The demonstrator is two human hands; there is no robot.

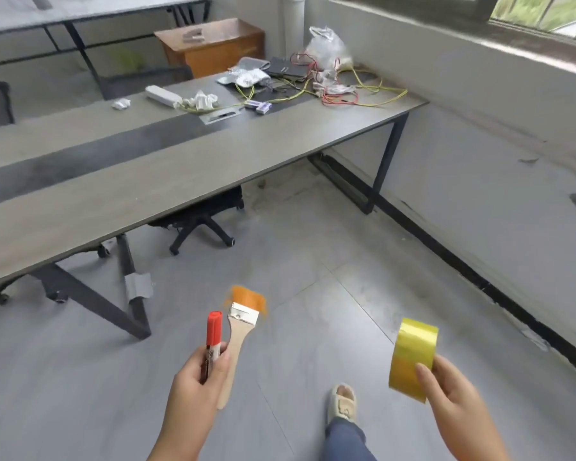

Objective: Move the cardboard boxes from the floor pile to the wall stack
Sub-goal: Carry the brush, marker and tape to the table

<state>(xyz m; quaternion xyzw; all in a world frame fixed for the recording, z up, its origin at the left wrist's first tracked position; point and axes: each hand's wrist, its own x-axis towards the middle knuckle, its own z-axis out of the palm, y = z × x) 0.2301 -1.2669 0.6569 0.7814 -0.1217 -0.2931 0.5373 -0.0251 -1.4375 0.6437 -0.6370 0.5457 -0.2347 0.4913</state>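
Observation:
No cardboard boxes, floor pile or wall stack show in the head view. My left hand (202, 377) grips a red marker (212, 337) and a wooden paintbrush (238, 331) with orange bristles, both pointing up and away from me. My right hand (453, 390) holds a roll of yellow tape (413, 356) by its lower edge, thumb on its outer face. Both hands hover over the grey floor in front of me.
A long grey table (180, 161) stands ahead on the left, with wires (340, 91), a plastic bag (326, 44) and small items at its far end. An office chair base (200, 227) sits under it. A white wall (479, 144) with a black skirting runs along the right. My foot (341, 402) is below.

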